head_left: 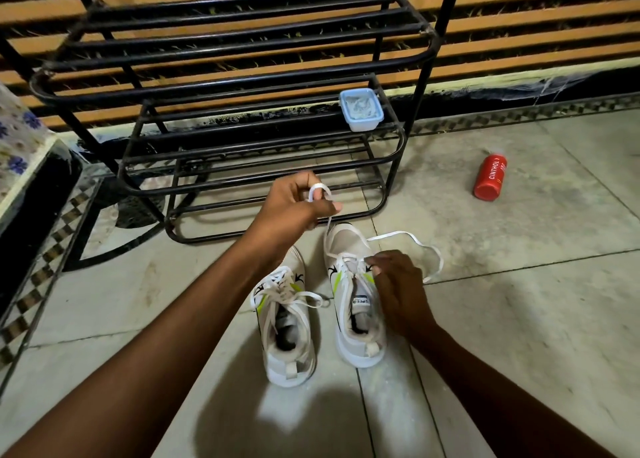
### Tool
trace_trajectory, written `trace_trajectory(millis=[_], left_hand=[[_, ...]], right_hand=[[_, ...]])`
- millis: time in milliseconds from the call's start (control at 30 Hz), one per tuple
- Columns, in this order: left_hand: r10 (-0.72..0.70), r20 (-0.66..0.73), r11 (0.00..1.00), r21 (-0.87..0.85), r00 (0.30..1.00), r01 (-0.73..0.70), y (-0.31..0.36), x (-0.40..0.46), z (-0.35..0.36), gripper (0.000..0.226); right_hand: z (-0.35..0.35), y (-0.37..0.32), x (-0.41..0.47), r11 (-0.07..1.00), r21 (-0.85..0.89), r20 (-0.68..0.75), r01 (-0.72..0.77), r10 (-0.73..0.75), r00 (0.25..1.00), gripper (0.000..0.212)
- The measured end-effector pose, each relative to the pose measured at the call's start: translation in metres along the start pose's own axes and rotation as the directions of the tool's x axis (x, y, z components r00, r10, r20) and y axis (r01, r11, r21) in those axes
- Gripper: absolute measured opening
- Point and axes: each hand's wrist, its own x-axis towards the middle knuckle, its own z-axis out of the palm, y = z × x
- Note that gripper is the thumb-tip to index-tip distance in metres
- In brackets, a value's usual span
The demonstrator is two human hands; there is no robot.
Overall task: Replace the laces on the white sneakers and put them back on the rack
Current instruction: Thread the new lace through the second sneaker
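Sneakers stood side by side on the floor before the rack: left sneaker laced. Left hand pinched the lace, raised above right sneaker. Right hand gripped that sneaker's eyelet edge. Red can lay right of the rack.

2 white sneakers on floor, toes toward black rack: left sneaker laced; right sneaker w/ white lace half out, trailing right.
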Motion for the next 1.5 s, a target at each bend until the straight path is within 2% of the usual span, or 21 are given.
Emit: trace_trajectory(millis=[33, 100, 167, 267, 333, 433, 533, 633, 733, 833, 900, 1000, 1133, 1233, 1333, 1400, 1500], left_hand=[[-0.008, -0.001, 0.998, 0.056, 1.0, 0.008, -0.002, -0.002, 0.0, 0.031], [-0.001, 0.02, 0.988, 0.155, 1.0, -0.002, -0.005, -0.005, 0.001, 0.02], [0.021, 0.053, 0.976, 0.216, 0.998, -0.032, -0.005, -0.007, 0.001, 0.01], [0.08, 0.064, 0.951, 0.294, 0.995, -0.096, 0.0, -0.01, 0.0, 0.008], [0.114, 0.076, 0.927, 0.35, 0.991, -0.134, 0.006, -0.011, -0.002, 0.016], [0.141, 0.069, 0.894, 0.419, 0.988, -0.157, 0.017, -0.014, -0.006, 0.019], [0.163, 0.047, 0.803, 0.574, 0.985, -0.161, 0.032, -0.016, -0.016, 0.02], [0.13, 0.053, 0.657, 0.744, 0.99, -0.126, 0.061, -0.02, -0.024, 0.012], [0.103, 0.087, 0.55, 0.825, 0.991, -0.13, 0.095, -0.028, -0.025, 0.011], [0.113, 0.095, 0.501, 0.854, 0.989, -0.139, 0.123, -0.032, -0.027, 0.016], [0.136, 0.086, 0.54, 0.829, 0.987, -0.146, 0.139, -0.036, -0.031, 0.021], [0.165, 0.077, 0.607, 0.778, 0.983, -0.163, 0.16, -0.039, -0.037, 0.012], [0.136, 0.129, 0.573, 0.799, 0.982, -0.184, 0.187, -0.047, -0.041, 0.013], [0.124, 0.139, 0.58, 0.793, 0.983, -0.185, 0.201, -0.052, -0.042, 0.013], [0.132, 0.124, 0.771, 0.611, 0.984, -0.18, 0.216, -0.056, -0.039, 0.013], [0.121, 0.086, 0.874, 0.463, 0.989, -0.147, 0.226, -0.058, -0.039, 0.012], [0.09, 0.082, 0.968, 0.227, 0.993, -0.107, 0.237, -0.057, -0.041, 0.012]], right_hand=[[-0.002, 0.001, 0.003, 0.998, -0.041, -0.042, -0.053, 0.051, 0.998, 0.036], [-0.006, 0.005, 0.012, 0.952, -0.239, -0.031, -0.192, 0.19, 0.981, 0.045], [-0.011, 0.009, 0.024, 0.863, -0.411, 0.112, -0.293, 0.366, 0.924, 0.055], [-0.017, 0.013, 0.039, 0.827, -0.451, 0.303, -0.336, 0.496, 0.814, 0.054], [-0.02, 0.016, 0.042, 0.834, -0.442, 0.344, -0.331, 0.498, 0.796, 0.042], [-0.034, 0.008, 0.044, 0.894, -0.252, 0.322, -0.371, 0.439, 0.839, 0.016], [-0.057, -0.02, 0.061, 0.923, -0.052, 0.306, -0.382, 0.379, 0.873, 0.014], [-0.083, -0.059, 0.08, 0.943, -0.016, 0.312, -0.332, 0.32, 0.895, 0.011], [-0.105, -0.097, 0.097, 0.959, 0.014, 0.351, -0.282, 0.259, 0.9, 0.012], [-0.124, -0.132, 0.112, 0.953, 0.097, 0.369, -0.289, 0.235, 0.899, 0.01], [-0.136, -0.153, 0.121, 0.926, 0.178, 0.351, -0.333, 0.256, 0.901, 0.009], [-0.155, -0.183, 0.134, 0.869, 0.299, 0.3, -0.394, 0.306, 0.903, 0.011], [-0.175, -0.215, 0.146, 0.804, 0.429, 0.227, -0.411, 0.345, 0.911, 0.015], [-0.179, -0.232, 0.153, 0.708, 0.532, 0.281, -0.465, 0.37, 0.885, 0.022], [-0.184, -0.245, 0.157, 0.534, 0.649, 0.375, -0.542, 0.395, 0.839, 0.034], [-0.186, -0.251, 0.157, 0.463, 0.707, 0.396, -0.535, 0.367, 0.842, 0.039], [-0.186, -0.258, 0.157, 0.546, 0.696, 0.327, -0.466, 0.337, 0.883, 0.03]])
